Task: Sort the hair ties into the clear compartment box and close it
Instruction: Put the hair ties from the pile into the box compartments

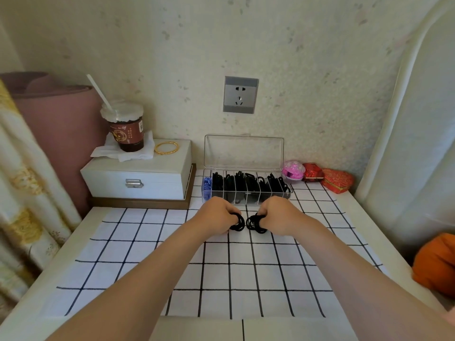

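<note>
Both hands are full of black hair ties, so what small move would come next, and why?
Probably lift one bunch forward and drop it into a compartment. Each hand, left and right, grips black hair ties just in front of the clear box, whose lid stands open and whose compartments already hold ties.

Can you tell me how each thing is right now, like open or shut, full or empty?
clear compartment box: lid up, most sections holding black ties, left one blue.
left hand: closed on a bunch of black hair ties.
right hand: closed on another bunch of black ties.
white jewelry box: shut, clasp down.
drink cup: lidded, straw in, partly full.
wall socket: nothing plugged in.
</note>
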Motion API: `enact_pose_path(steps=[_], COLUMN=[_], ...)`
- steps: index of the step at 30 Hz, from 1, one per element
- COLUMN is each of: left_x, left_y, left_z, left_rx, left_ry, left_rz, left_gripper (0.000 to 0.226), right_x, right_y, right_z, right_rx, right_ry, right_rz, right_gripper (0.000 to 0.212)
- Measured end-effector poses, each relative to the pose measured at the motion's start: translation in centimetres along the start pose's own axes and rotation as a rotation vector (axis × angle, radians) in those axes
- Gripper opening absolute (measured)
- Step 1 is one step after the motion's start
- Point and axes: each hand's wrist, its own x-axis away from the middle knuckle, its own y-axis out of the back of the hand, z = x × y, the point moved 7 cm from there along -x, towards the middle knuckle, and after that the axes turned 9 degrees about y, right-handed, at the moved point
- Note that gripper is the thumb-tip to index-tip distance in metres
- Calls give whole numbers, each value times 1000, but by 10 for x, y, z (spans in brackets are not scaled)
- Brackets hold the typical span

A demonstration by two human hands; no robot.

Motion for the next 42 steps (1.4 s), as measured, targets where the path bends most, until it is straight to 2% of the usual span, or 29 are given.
enact_pose_path(steps=[2,4,7,9,11,14,20,24,26,29,32,34,37,42], left_x=[1,0,0,2,5,9,14,14,15,21,25,25,23,20], left_y=[2,4,6,5,2,2,2,0,-3,-7,-9,-12,-13,-6], left_z=[0,1,2,3,0,-5,-9,-10,-12,-15,-18,-20,-21,-13], left_rx=[24,64,178,289,340,366,306,342,401,555,723,630,516,504], left_ry=[1,7,34,80,99,100,87,114,106,116,132,71,14,10], left_rz=[-22,-49,-73,-33,8,42,75,167,269,450,536,520,433,390], left_gripper=[28,28,26,24,23,24,16,8,14,21,24,34,28,28], right_x=[5,10,21,30,35,37,34,31,29,28,30,29,27,29], right_y=[6,20,33,31,27,20,13,10,8,9,12,14,15,16], right_z=[3,7,20,31,37,36,38,36,29,20,19,22,28,30], right_rx=[-10,-76,-451,-734,-895,-974,-1094,-999,-937,-867,-732,-585,-392,-438], right_ry=[13,36,61,84,94,68,70,65,28,-24,-40,-20,36,60], right_rz=[-5,-81,-119,-57,10,64,109,93,63,10,-33,-78,-119,-98], right_gripper=[11,10,6,3,12,18,9,15,14,13,13,12,5,7])
